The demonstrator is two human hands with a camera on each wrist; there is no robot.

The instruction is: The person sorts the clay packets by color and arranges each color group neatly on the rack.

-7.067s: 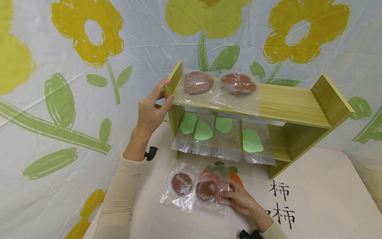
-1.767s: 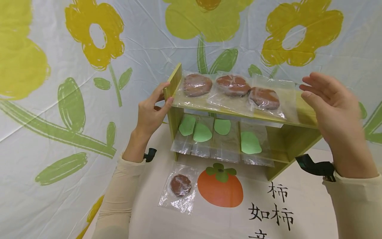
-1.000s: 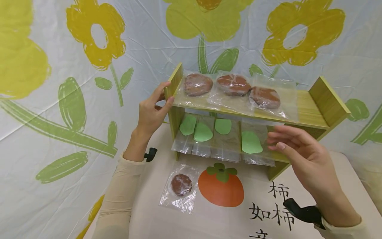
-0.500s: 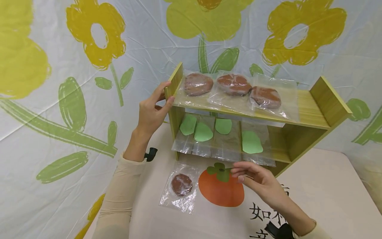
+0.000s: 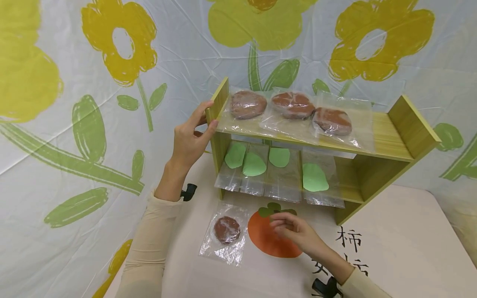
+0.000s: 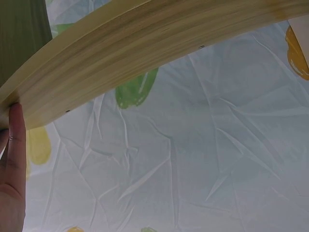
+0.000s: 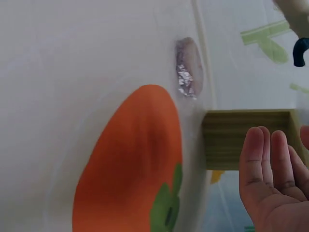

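My left hand (image 5: 190,140) grips the left side panel of a small wooden shelf (image 5: 376,132), thumb in front and fingers behind. In the left wrist view, fingers (image 6: 17,145) press against that board. My right hand (image 5: 298,234) hovers over the persimmon print on the table, holding nothing; its fingers are loosely bent. To its left lies a clear plastic bag (image 5: 232,254) with a flat round brown piece (image 5: 226,230) inside. Three similar bagged brown pieces lie on the top board: one at left (image 5: 248,105), one in the middle (image 5: 293,105), one further right (image 5: 332,121).
Several clear bags with green paper pieces, such as the rightmost green piece (image 5: 315,177), lie on the lower board and overhang its front edge. A pale tablecloth (image 5: 402,231) bears a persimmon print (image 5: 270,240) and black characters. A flowered cloth (image 5: 179,54) hangs behind.
One bagged brown piece went from the table to the right of the two on the top board. My right hand then came down and left over the persimmon print. My left hand stayed.
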